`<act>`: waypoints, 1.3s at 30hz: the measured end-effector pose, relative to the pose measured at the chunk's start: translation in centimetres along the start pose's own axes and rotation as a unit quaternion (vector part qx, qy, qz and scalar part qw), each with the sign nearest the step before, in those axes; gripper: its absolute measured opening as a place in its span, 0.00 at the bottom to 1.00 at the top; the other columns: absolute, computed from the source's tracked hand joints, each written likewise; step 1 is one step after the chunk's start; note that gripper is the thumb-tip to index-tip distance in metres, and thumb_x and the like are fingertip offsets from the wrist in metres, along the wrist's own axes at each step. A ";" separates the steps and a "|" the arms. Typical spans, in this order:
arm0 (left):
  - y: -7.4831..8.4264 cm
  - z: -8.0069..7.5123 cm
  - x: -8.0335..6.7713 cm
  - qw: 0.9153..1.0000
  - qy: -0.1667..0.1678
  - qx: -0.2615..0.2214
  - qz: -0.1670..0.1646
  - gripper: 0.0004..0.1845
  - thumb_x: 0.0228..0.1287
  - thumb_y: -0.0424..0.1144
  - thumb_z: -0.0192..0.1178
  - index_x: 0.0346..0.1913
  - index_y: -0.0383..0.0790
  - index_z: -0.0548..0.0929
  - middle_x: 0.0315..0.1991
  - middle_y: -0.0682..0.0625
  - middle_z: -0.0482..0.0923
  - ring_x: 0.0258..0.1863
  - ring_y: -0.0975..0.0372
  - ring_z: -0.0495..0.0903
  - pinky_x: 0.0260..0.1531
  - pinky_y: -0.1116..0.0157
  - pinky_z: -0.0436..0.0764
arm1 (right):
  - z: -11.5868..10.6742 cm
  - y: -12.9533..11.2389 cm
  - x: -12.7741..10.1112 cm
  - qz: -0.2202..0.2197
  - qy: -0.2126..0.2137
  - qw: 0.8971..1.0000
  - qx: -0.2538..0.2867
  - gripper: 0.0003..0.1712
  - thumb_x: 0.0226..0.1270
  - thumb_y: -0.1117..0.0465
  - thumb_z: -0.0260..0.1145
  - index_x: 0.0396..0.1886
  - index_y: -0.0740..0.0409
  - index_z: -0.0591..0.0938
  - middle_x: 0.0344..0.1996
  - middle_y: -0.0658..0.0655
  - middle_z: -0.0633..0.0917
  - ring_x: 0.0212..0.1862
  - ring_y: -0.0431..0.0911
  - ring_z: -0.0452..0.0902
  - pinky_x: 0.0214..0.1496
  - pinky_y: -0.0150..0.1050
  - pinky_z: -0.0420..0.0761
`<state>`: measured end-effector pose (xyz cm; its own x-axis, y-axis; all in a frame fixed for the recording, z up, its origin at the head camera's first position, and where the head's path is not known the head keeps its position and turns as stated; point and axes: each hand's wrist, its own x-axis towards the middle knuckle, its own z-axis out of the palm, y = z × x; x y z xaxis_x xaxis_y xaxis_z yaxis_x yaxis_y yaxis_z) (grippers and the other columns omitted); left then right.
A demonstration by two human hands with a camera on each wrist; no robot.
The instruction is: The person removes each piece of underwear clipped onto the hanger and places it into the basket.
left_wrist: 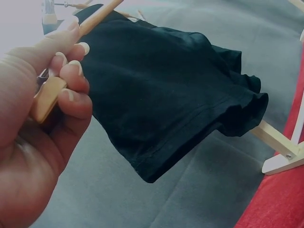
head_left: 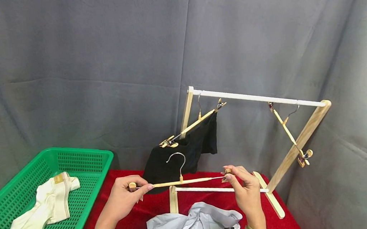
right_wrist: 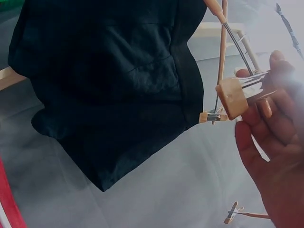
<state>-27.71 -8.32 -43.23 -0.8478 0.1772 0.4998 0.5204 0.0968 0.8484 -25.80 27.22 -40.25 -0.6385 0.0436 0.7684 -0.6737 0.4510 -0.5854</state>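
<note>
Grey cloth (head_left: 195,225) nearest, 2 hands (head_left: 125,198) (head_left: 245,188) pinching hanger (head_left: 182,181) ends, level

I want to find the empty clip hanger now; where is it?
In the head view, the empty clip hanger is held level between the left hand and right hand, above the grey garment.

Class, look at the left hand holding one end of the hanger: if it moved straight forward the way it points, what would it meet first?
Probably the black cloth hanging on the rack: it fills the view just beyond the left hand, though depth is uncertain.
</note>
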 end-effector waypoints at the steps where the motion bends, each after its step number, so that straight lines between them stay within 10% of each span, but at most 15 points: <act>1: 0.0 0.0 0.0 1.000 0.001 -0.001 0.000 0.04 0.59 0.34 0.74 0.32 0.46 0.88 0.20 0.49 0.78 0.16 0.53 0.76 0.15 0.64 0.76 | 0.0 -0.1 0.0 0.004 0.000 1.000 0.001 0.16 0.60 0.81 0.68 0.47 0.69 0.87 0.36 0.55 0.88 0.41 0.36 0.81 0.44 0.23 0.81; 21: 0.1 0.1 -0.1 1.000 0.006 -0.006 -0.010 0.04 0.58 0.34 0.74 0.32 0.42 0.88 0.16 0.52 0.76 0.14 0.64 0.73 0.12 0.65 0.74 | 0.1 -1.6 -0.1 0.066 -0.013 0.996 0.053 0.11 0.68 0.77 0.63 0.49 0.71 0.83 0.34 0.61 0.86 0.35 0.40 0.84 0.39 0.30 0.85; 31: 0.2 0.3 0.1 0.998 0.025 -0.016 0.062 0.04 0.57 0.32 0.75 0.30 0.42 0.88 0.22 0.54 0.79 0.15 0.60 0.75 0.14 0.65 0.75 | -0.1 -2.4 0.1 0.118 -0.040 0.992 0.035 0.10 0.62 0.74 0.71 0.41 0.65 0.82 0.31 0.50 0.82 0.31 0.41 0.79 0.33 0.33 0.83; 39: 0.4 1.1 0.2 0.998 0.009 -0.015 0.061 0.04 0.58 0.33 0.75 0.32 0.42 0.88 0.23 0.54 0.81 0.17 0.63 0.76 0.16 0.65 0.78 | -1.1 -1.8 0.1 0.152 -0.128 0.980 0.015 0.11 0.57 0.68 0.78 0.32 0.57 0.81 0.23 0.52 0.82 0.24 0.41 0.75 0.25 0.35 0.80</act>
<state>-27.54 -7.13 -42.95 -0.7806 0.1675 0.6022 0.6164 0.0468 0.7860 -24.29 27.38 -38.84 -0.8814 -0.0552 0.4691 -0.4457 0.4260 -0.7873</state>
